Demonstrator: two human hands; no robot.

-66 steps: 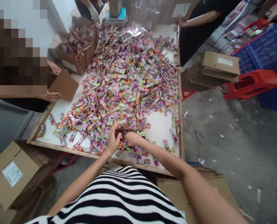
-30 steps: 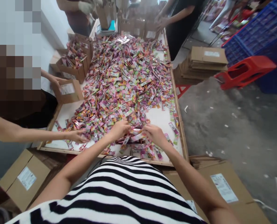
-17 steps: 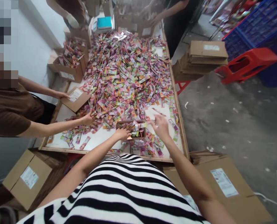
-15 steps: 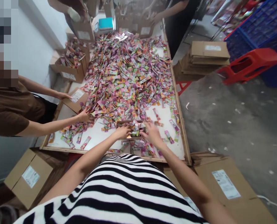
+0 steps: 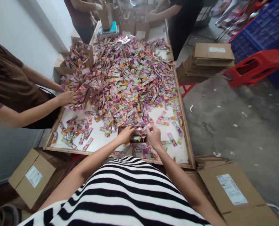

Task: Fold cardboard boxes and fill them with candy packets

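A: What does the head view show?

B: On the desk (image 5: 183,153), the box (image 5: 139,142) sits between our left hand (image 5: 127,135) and right hand (image 5: 154,136). Our right fingers are narrowed, seemingly on a pale packet (image 5: 145,128). Our left fingers curve over the box's left end; we cannot tell their grip.

A: How do we seat packets well?

B: We should brace the box, align packets lengthwise, and press lightly.

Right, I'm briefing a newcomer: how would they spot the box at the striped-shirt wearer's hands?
Start at the wood-edged white table, heaped with packets. At its near side, a small open box holds some too. It alone sits between the wearer's left hand and right hand.
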